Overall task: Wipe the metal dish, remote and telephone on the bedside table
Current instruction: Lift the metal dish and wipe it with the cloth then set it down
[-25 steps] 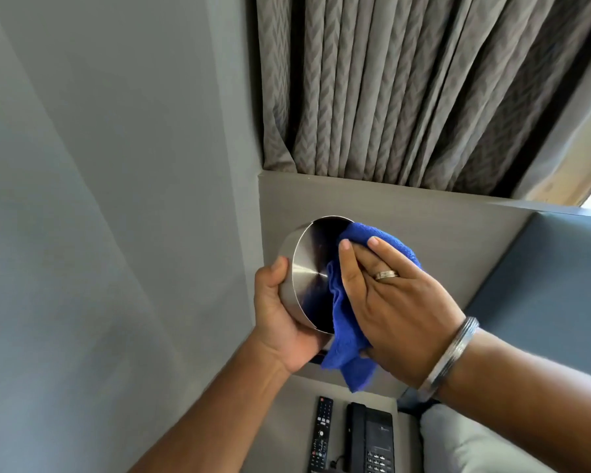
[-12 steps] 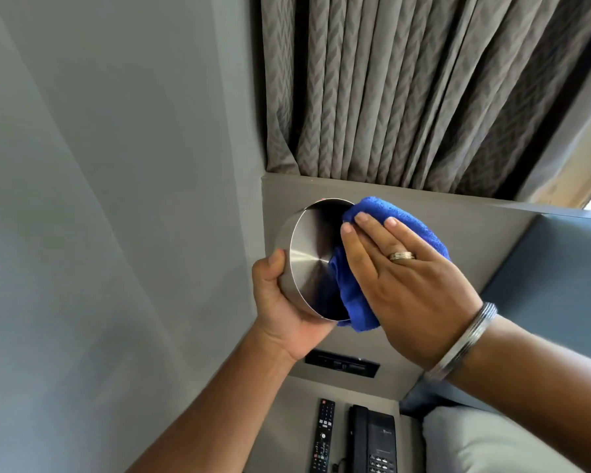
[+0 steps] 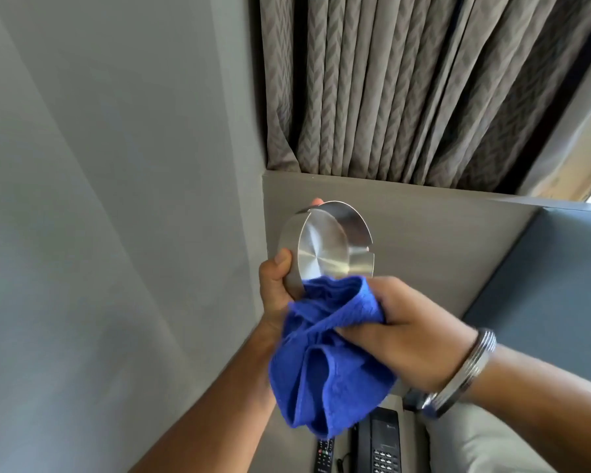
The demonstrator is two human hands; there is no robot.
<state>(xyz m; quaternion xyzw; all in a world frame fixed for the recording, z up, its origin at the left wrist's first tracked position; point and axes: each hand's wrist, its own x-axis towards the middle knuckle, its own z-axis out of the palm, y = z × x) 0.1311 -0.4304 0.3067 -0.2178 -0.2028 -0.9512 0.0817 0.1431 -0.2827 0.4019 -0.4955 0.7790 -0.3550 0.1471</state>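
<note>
Hands: two, left hand (image 3: 276, 295) and right hand (image 3: 411, 336)
Metal dish (image 3: 325, 247): one
Blue cloth (image 3: 328, 363): one
Remote (image 3: 324, 455): one
Telephone (image 3: 384, 442): one
Bangle (image 3: 464, 373): one
Curtain (image 3: 406, 87): one

My right hand (image 3: 413, 332) has dropped out of the metal dish (image 3: 325, 247) and now sits below its lower rim, fingers curled into a fist round the blue cloth (image 3: 325, 363) instead of flat against it. Cloth is now bunched and hanging lower, covering the top of the remote (image 3: 324, 455). Dish's brushed inside is now fully exposed, a rim notch showing. A left fingertip now shows over its top edge. Ring no longer visible.
</note>
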